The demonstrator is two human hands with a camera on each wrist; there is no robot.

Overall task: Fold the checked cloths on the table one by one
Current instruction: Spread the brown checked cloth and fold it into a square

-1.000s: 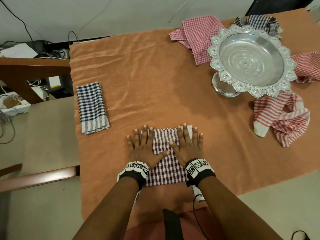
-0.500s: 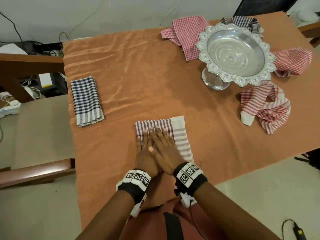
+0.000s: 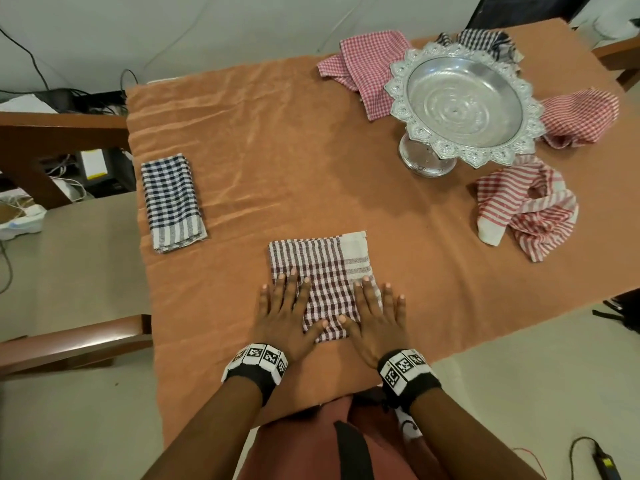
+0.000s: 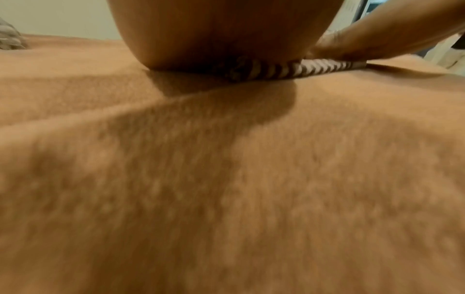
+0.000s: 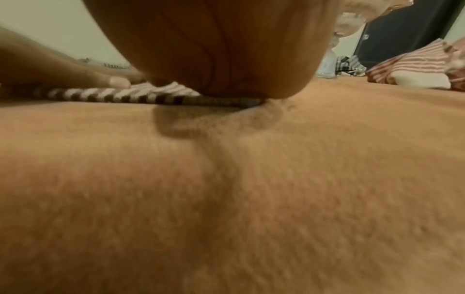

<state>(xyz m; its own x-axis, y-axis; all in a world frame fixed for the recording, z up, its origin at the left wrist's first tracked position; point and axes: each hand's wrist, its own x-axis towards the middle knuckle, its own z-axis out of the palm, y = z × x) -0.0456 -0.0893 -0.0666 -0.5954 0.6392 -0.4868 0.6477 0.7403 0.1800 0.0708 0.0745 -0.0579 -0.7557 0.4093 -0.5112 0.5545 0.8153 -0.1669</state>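
A folded maroon-and-white checked cloth (image 3: pixel 322 271) lies near the front edge of the table. My left hand (image 3: pixel 287 306) lies flat on its left side, fingers straight. Flat on its right side lies my right hand (image 3: pixel 375 311), thumbs of both hands pointing inward. The wrist views show the cloth's near edge (image 4: pixel 289 70) (image 5: pixel 125 97) pressed under each palm. A folded navy checked cloth (image 3: pixel 171 202) sits at the left. Unfolded red checked cloths (image 3: pixel 367 69) (image 3: pixel 526 206) (image 3: pixel 585 116) lie around a silver bowl.
A silver footed bowl (image 3: pixel 464 102) stands at the back right, with a dark checked cloth (image 3: pixel 485 41) behind it. An orange tablecloth (image 3: pixel 277 150) covers the table. Wooden furniture (image 3: pixel 52 129) and cables sit at the left; a chair arm (image 3: pixel 69 341) is below.
Half a second ago my hands overlapped at the cloth's middle; they have since slid apart to its left and right sides. The cloth is narrower than one second ago.
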